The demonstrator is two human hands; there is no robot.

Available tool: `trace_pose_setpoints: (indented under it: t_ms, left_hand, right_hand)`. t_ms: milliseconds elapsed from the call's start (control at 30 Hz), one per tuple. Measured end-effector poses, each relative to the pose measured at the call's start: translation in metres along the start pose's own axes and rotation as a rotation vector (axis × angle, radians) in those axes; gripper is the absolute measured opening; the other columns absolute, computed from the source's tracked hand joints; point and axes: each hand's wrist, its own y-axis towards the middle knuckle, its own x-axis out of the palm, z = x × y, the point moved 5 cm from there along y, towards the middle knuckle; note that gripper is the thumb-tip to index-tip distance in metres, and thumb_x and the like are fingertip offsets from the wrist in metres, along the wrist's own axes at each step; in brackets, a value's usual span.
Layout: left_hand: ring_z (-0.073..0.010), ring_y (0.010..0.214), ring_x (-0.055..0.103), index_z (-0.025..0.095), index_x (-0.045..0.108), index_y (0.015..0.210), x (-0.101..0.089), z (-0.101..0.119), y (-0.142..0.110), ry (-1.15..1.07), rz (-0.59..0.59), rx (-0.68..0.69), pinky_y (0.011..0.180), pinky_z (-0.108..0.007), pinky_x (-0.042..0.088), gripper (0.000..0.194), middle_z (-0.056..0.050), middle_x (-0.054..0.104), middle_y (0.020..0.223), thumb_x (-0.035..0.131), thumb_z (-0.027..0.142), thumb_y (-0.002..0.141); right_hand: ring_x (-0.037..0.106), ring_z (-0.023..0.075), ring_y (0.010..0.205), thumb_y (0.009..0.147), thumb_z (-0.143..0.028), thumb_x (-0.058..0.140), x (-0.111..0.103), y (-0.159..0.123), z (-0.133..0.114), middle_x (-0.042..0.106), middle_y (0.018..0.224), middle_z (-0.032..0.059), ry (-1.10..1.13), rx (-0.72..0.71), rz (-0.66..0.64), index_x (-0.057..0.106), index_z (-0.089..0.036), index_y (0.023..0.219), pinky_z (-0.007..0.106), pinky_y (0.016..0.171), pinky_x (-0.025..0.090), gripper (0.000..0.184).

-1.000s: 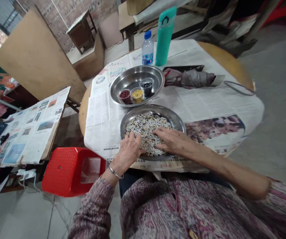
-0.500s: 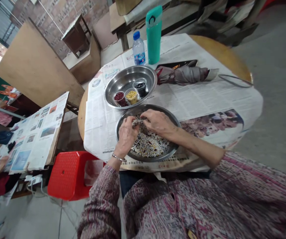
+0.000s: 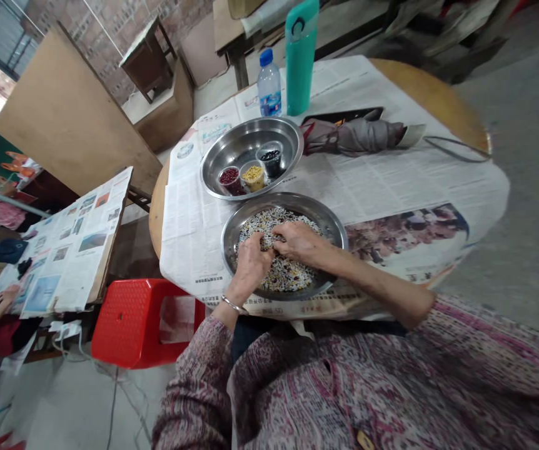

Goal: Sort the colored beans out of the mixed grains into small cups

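A steel tray (image 3: 332,220) on the newspaper-covered round table holds a heap of mixed beans and grains (image 3: 260,222). Both my hands rest in that heap. My left hand (image 3: 252,265) has its fingers curled down onto the grains, a bangle on its wrist. My right hand (image 3: 302,242) lies beside it, fingertips bunched and touching the grains near the left hand's fingers. Behind, a second steel basin (image 3: 239,144) holds three small cups: red beans (image 3: 229,177), yellow beans (image 3: 253,175) and black beans (image 3: 272,157).
A water bottle (image 3: 269,84) and a teal flask (image 3: 300,56) stand at the table's far side. A folded umbrella (image 3: 354,134) lies behind the tray. A red plastic stool (image 3: 129,319) stands left of me. A second newspaper-covered table (image 3: 63,244) is further left.
Both hands first slid from the tray's near rim to its far side, then drew back to the middle of the heap, close together. The camera shifted slightly.
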Motion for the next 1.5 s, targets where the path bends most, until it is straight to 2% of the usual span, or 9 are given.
trace_pose_setpoints:
  t_ms: [100, 233, 467, 600, 767, 1033, 1267, 1400, 1500]
  left_hand:
    - [-0.0177, 0.079, 0.067, 0.015, 0.068, 0.107, -0.004, -0.003, 0.001, -0.188, -0.052, -0.088, 0.076, -0.030, 0.055, 0.026, -0.001, 0.072, 0.084, 0.075, 0.013, 0.082]
    - [-0.0166, 0.080, 0.067, 0.017, 0.068, 0.107, -0.019, 0.004, -0.019, -0.208, -0.047, 0.045, 0.079, -0.029, 0.055, 0.026, 0.000, 0.073, 0.087, 0.075, 0.013, 0.082]
    - [-0.0178, 0.098, 0.071, 0.021, 0.065, 0.120, -0.024, 0.012, -0.066, -0.059, -0.159, 0.299, 0.097, -0.034, 0.057, 0.033, -0.005, 0.074, 0.115, 0.064, 0.006, 0.091]
    - [-0.0193, 0.101, 0.069, 0.020, 0.071, 0.101, -0.024, 0.021, -0.071, 0.176, -0.253, 0.326, 0.100, -0.033, 0.055, 0.014, -0.005, 0.073, 0.102, 0.059, 0.012, 0.098]
    - [-0.0194, 0.100, 0.070, 0.020, 0.075, 0.099, -0.010, 0.036, -0.072, 0.284, -0.467, 0.405, 0.099, -0.032, 0.055, 0.023, -0.005, 0.075, 0.103, 0.053, 0.021, 0.104]
    - [-0.0213, 0.108, 0.066, 0.018, 0.068, 0.118, 0.015, 0.034, -0.038, 0.224, -0.270, 0.372, 0.103, -0.037, 0.056, 0.022, -0.008, 0.067, 0.112, 0.054, 0.016, 0.101]
    - [-0.0233, 0.123, 0.059, 0.020, 0.063, 0.125, -0.006, 0.038, 0.003, 0.211, -0.011, 0.374, 0.111, -0.042, 0.050, 0.025, -0.010, 0.061, 0.128, 0.061, 0.020, 0.100]
    - [-0.0364, 0.131, 0.052, 0.021, 0.057, 0.139, -0.014, 0.030, 0.023, 0.395, -0.012, 0.216, 0.108, -0.054, 0.050, 0.059, -0.015, 0.053, 0.145, 0.081, 0.038, 0.087]
    - [-0.0316, 0.124, 0.059, 0.018, 0.063, 0.130, -0.011, 0.027, 0.033, 0.347, -0.067, 0.207, 0.105, -0.048, 0.052, 0.042, -0.014, 0.062, 0.131, 0.075, 0.028, 0.091]
  right_hand:
    - [0.053, 0.0170, 0.065, 0.081, -0.019, 0.052, -0.011, -0.002, -0.004, 0.063, 0.062, 0.0027, 0.193, 0.045, 0.005, 0.066, -0.018, 0.073, 0.030, 0.064, 0.035, 0.016]
    - [0.049, 0.0146, 0.058, 0.081, -0.019, 0.052, -0.015, -0.021, -0.009, 0.058, 0.058, -0.0013, 0.294, -0.041, -0.004, 0.067, -0.019, 0.075, 0.029, 0.062, 0.035, 0.017]
    - [0.069, 0.0200, 0.087, 0.083, -0.010, 0.048, -0.013, -0.052, 0.013, 0.077, 0.098, 0.0072, 0.193, -0.235, 0.133, 0.073, -0.021, 0.097, 0.033, 0.083, 0.050, 0.030]
    - [0.070, 0.0224, 0.094, 0.089, -0.012, 0.045, -0.014, -0.055, 0.026, 0.076, 0.103, 0.0099, 0.021, -0.222, 0.266, 0.072, -0.019, 0.098, 0.036, 0.087, 0.053, 0.029]
    - [0.070, 0.0243, 0.097, 0.092, -0.015, 0.047, -0.007, -0.061, 0.030, 0.077, 0.101, 0.0104, -0.077, -0.207, 0.352, 0.073, -0.018, 0.098, 0.037, 0.090, 0.053, 0.028]
    - [0.067, 0.0267, 0.100, 0.093, -0.015, 0.046, -0.013, -0.068, 0.024, 0.077, 0.098, 0.0112, -0.018, -0.191, 0.504, 0.073, -0.019, 0.097, 0.040, 0.092, 0.054, 0.028]
    - [0.069, 0.0255, 0.096, 0.089, -0.018, 0.048, -0.013, -0.074, 0.033, 0.076, 0.094, 0.0077, 0.139, -0.162, 0.613, 0.070, -0.026, 0.086, 0.043, 0.094, 0.054, 0.023]
    - [0.069, 0.0256, 0.090, 0.088, -0.020, 0.048, -0.012, -0.073, 0.037, 0.075, 0.087, 0.0066, 0.183, -0.147, 0.631, 0.067, -0.027, 0.079, 0.045, 0.093, 0.053, 0.022]
    - [0.070, 0.0252, 0.088, 0.088, -0.020, 0.048, -0.015, -0.074, 0.036, 0.075, 0.084, 0.0066, 0.220, -0.148, 0.665, 0.067, -0.027, 0.077, 0.045, 0.093, 0.054, 0.023]
